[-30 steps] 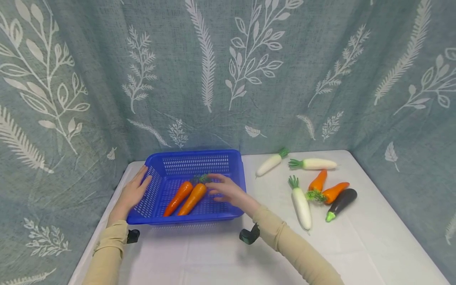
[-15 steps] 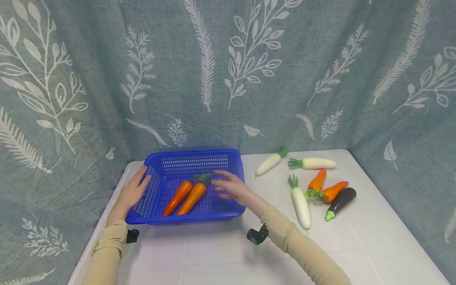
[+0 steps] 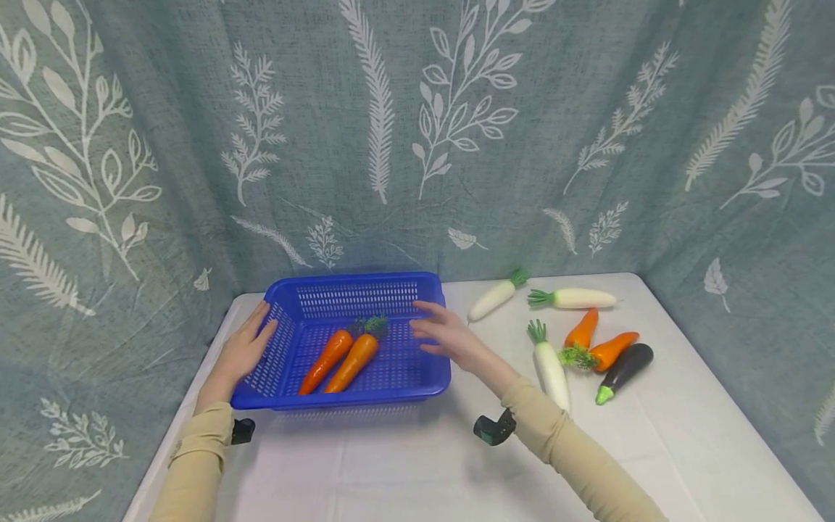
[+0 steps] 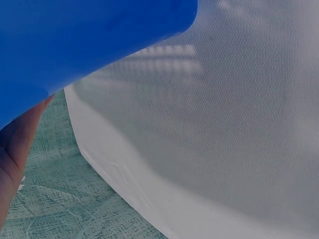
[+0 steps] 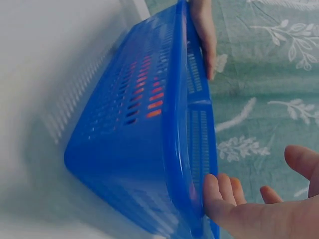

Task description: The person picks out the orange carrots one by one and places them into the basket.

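Observation:
My left hand (image 3: 244, 351) rests along the left rim of a blue plastic basket (image 3: 352, 400), its fingers extended; in the left wrist view the basket's blue side hides most of that hand (image 4: 15, 159). Inside the basket lie two carrots, a redder one (image 3: 326, 362) and a lighter orange one (image 3: 354, 364), their green tops toward the back. Over the basket's right rim hovers my right hand (image 3: 453, 337), fingers spread and nothing held. In the right wrist view its fingertips (image 5: 212, 191) are close to the rim; whether they touch cannot be told.
Right of the basket, three white radishes, one at the back (image 3: 492, 301), one lying sideways (image 3: 583, 299) and one nearer (image 3: 551, 373), share the white table (image 3: 391, 471) with two carrots (image 3: 613, 353) and an eggplant (image 3: 624, 371). A patterned curtain (image 3: 404, 181) hangs behind.
My right hand has drawn back to the right, from beside the carrot tops to the basket's right rim. The left hand, basket and vegetables look unmoved.

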Motion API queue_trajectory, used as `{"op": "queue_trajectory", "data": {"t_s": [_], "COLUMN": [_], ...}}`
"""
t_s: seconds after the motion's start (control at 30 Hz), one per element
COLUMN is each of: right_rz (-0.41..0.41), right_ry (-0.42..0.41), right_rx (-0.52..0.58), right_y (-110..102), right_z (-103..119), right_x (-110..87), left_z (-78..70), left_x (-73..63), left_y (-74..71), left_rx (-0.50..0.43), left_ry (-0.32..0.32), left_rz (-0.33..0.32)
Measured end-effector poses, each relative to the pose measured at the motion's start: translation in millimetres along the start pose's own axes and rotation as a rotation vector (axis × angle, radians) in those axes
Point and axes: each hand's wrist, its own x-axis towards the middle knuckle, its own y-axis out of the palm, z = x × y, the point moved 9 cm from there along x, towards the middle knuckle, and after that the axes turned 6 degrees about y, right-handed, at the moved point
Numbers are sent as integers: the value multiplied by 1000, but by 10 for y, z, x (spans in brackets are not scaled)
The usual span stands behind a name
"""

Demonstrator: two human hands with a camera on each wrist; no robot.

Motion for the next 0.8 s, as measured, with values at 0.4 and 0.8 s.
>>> {"op": "queue_trajectory", "data": {"t_s": [0.4, 0.8], "right_rz": [-83, -226], "right_ry": [-94, -136], "right_rx": [-8, -6], "right_y": [-264, -724], "right_z": [107, 48], "right_x": [-106, -211], "left_z": [12, -7], "left_x": [4, -15], "left_y": [0, 8], "left_rx": [1, 9], "left_ry": [-1, 6], "left_rz": [-1, -4]}}
